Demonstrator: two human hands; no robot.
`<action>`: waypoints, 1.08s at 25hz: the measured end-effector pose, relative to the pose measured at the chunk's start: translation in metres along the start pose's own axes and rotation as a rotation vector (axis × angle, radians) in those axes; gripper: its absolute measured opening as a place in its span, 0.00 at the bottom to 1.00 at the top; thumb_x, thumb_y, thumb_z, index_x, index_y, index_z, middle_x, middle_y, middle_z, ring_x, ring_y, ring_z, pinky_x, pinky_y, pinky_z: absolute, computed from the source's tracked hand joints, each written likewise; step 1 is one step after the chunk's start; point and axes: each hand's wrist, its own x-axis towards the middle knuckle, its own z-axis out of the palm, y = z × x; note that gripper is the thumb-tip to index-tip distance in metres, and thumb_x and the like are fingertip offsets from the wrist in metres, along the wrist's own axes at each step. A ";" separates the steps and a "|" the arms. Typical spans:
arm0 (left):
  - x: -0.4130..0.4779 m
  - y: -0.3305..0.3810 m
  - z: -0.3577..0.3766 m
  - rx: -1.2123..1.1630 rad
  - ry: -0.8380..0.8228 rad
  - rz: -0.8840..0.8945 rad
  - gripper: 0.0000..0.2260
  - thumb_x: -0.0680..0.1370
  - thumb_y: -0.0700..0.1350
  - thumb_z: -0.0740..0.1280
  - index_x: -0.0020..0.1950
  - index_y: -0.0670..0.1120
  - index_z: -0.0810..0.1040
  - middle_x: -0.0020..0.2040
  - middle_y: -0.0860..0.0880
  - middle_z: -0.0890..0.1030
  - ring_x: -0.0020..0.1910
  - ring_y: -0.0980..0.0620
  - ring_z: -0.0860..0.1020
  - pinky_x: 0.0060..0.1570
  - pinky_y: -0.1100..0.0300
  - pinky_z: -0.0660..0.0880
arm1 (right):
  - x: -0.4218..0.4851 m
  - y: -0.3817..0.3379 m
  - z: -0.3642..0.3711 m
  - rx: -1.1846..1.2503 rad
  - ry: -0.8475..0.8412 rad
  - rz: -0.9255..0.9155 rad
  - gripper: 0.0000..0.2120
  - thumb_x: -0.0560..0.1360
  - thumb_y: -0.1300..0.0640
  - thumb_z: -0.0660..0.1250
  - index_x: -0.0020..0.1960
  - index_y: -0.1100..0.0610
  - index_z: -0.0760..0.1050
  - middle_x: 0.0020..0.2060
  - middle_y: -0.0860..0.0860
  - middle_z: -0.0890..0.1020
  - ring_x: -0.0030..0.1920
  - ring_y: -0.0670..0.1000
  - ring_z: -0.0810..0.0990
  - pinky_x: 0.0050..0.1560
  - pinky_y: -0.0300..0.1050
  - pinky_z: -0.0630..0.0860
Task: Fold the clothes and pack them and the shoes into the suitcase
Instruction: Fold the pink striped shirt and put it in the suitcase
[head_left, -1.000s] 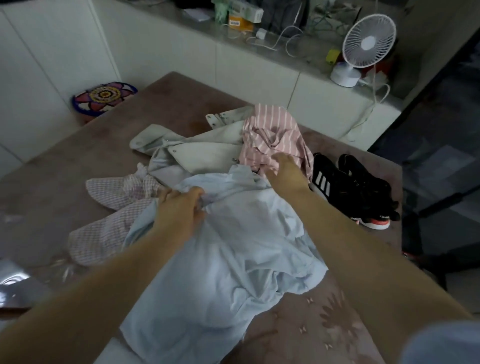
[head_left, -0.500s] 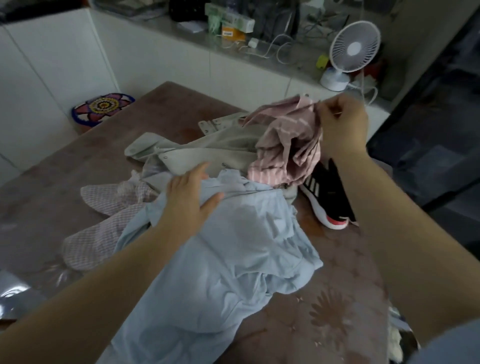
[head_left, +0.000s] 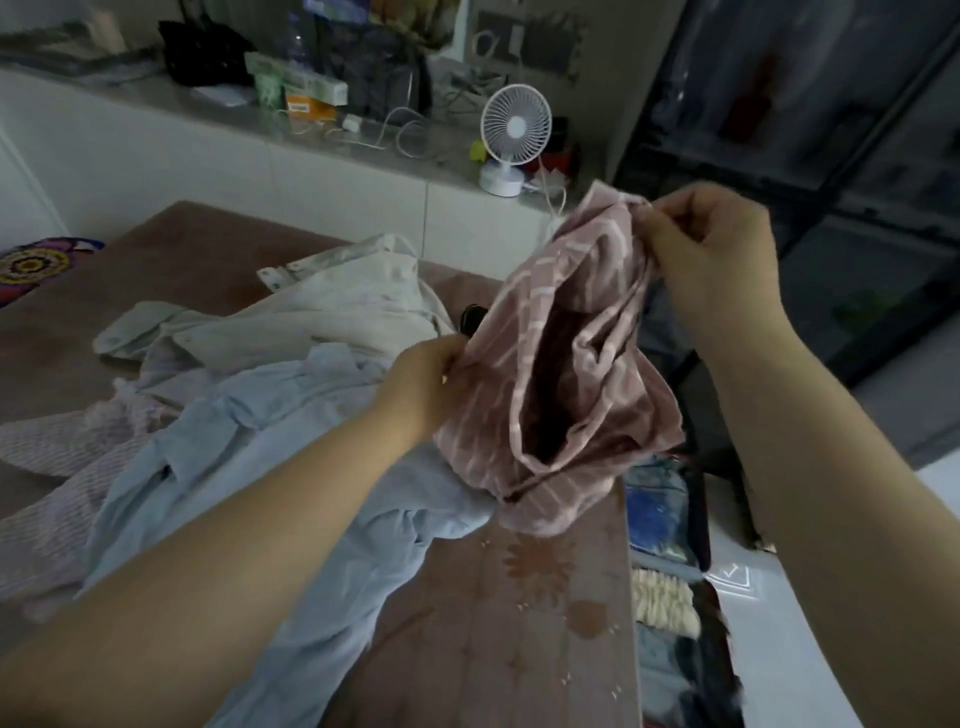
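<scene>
Pink striped shirt (head_left: 566, 364) now held up by both hands.
The left hand (head_left: 421, 384) has left the blue shirt (head_left: 260, 467) and grips the pink one; the right hand (head_left: 711, 244) pinches its top.

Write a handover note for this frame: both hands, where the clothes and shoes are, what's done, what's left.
Left hand: grips the striped shirt by its lower edge.
Right hand: pinches its top edge. The shirt hangs unfolded above the table.
Blue shirt, cream garment, checked garment: crumpled on the table.
Shoes: mostly hidden behind the striped shirt; only a dark bit shows.
Suitcase: probably the open case on the floor right of the table, with some things in it.
Done: none of these four folded.
Left: fold all four, then pack them and the shoes.
</scene>
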 end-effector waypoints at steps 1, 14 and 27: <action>-0.006 0.001 -0.002 -0.042 -0.077 0.033 0.07 0.71 0.49 0.62 0.32 0.56 0.70 0.29 0.54 0.72 0.31 0.61 0.73 0.32 0.66 0.65 | -0.004 0.012 -0.009 -0.023 0.009 0.035 0.12 0.75 0.55 0.66 0.33 0.51 0.72 0.28 0.47 0.77 0.26 0.39 0.72 0.28 0.30 0.69; -0.032 -0.112 -0.074 0.426 0.036 -0.596 0.07 0.77 0.34 0.62 0.51 0.38 0.79 0.51 0.35 0.79 0.59 0.37 0.74 0.55 0.59 0.71 | -0.050 0.153 -0.002 -0.004 -0.311 0.566 0.11 0.78 0.59 0.62 0.37 0.58 0.74 0.33 0.56 0.80 0.26 0.46 0.78 0.38 0.39 0.79; -0.009 -0.067 0.007 0.723 -0.451 -0.228 0.30 0.63 0.69 0.67 0.61 0.58 0.71 0.63 0.53 0.74 0.64 0.46 0.71 0.63 0.46 0.66 | 0.011 0.128 0.024 0.259 -0.296 0.444 0.12 0.78 0.64 0.60 0.36 0.59 0.73 0.22 0.47 0.80 0.24 0.42 0.80 0.30 0.33 0.78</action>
